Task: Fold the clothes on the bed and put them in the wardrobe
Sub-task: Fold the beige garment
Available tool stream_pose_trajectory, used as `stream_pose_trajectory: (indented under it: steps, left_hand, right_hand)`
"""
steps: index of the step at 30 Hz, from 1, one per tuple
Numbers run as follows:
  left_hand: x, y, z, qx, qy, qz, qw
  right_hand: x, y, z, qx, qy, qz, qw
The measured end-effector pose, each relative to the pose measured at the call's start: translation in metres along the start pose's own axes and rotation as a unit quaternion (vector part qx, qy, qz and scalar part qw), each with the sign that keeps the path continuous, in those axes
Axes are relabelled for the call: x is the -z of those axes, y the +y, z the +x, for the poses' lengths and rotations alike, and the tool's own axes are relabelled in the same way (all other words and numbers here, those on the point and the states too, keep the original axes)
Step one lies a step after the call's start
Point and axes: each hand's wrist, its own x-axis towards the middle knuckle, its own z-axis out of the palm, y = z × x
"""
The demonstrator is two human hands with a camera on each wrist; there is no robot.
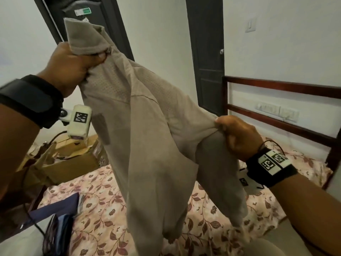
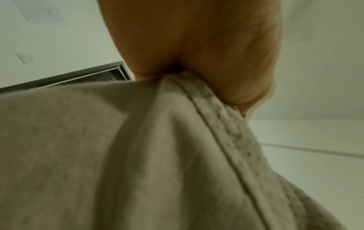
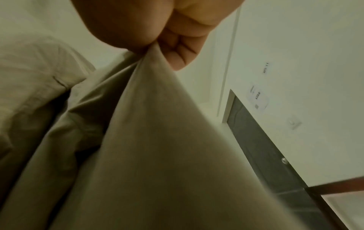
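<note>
The beige shirt [image 1: 147, 145] hangs in the air above the bed [image 1: 103, 209], held up by both hands and lying on nothing. The left hand [image 1: 73, 65] is raised high at about ten o'clock in the head view, its fingers curled tight round a bunch of cloth near the collar and shoulder, with a flap of fabric standing up above the fist. The right hand [image 1: 238, 135] sits lower, at about three o'clock, and pinches a fold of cloth between thumb and curled fingers; the right wrist view shows the fabric drawn to a point under that pinch.

Judging from this, the shirt is being held off the bed so that its weight pulls it straight and its shape can be read before any fold is made. The uneven height of the hands tilts the top edge, which runs downhill from ten o'clock to three o'clock.

The long axis of the shirt runs nearly up and down: the collar end points up toward eleven o'clock and the hem hangs toward six o'clock, its lowest part just over the flowered bedsheet or out of frame. A sleeve [image 1: 221, 182] droops below the right hand toward five o'clock.

A dark blue garment [image 1: 60, 206] lies on the bed at about seven o'clock. Which of the room's dark doors belongs to the wardrobe cannot be told.
</note>
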Motion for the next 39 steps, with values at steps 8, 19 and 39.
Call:
stream_pose_trajectory:
  steps: [8, 19, 39]
  left_hand:
    - [-0.021, 0.011, 0.008, -0.031, -0.059, -0.062, 0.996]
    - [0.023, 0.018, -0.025, 0.034, -0.070, -0.055, 0.995]
    - [0.018, -0.035, -0.032, 0.086, 0.015, -0.087, 0.992]
  right_hand:
    - [-0.049, -0.028, -0.072, -0.486, -0.085, 0.407, 0.769]
    - [-0.019, -0.017, 0.001, -0.278, -0.203, 0.242, 0.907]
    - [0.054, 0.028, 0.005, -0.213, -0.119, 0.028, 0.969]
